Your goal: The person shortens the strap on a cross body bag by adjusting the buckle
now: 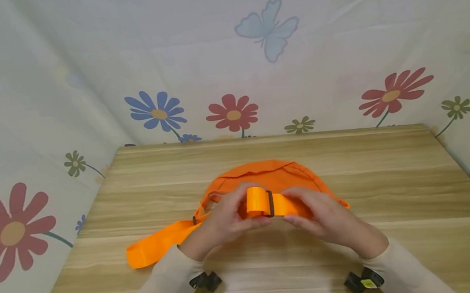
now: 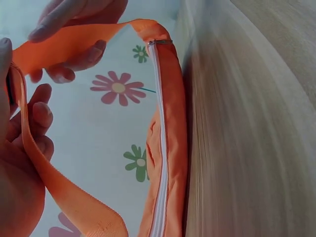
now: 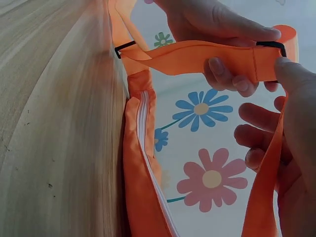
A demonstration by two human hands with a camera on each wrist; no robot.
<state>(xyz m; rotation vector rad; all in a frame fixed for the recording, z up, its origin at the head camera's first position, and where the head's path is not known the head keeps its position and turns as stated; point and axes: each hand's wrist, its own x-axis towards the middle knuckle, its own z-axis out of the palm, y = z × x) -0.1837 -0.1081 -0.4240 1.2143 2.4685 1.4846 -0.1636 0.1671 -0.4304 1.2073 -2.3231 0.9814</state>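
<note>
An orange zippered bag (image 1: 263,168) lies on the table, its strap raised in front of it between both hands. A dark slider buckle (image 1: 271,204) sits on that strap, with a short loop of webbing (image 1: 258,199) turned through it. My left hand (image 1: 225,220) grips the strap on the loop's left side, thumb below and fingers behind. On the other side, my right hand (image 1: 333,217) pinches the strap; in the right wrist view its thumb (image 3: 295,76) is right at the buckle. The bag's white zipper (image 2: 159,123) shows in the left wrist view.
Another stretch of orange strap (image 1: 155,244) lies on the wooden table (image 1: 392,173), left of the bag. A second dark slider (image 3: 125,48) sits on the strap close to the bag's end. A flower-printed cloth (image 1: 322,75) hangs behind the table and along its sides.
</note>
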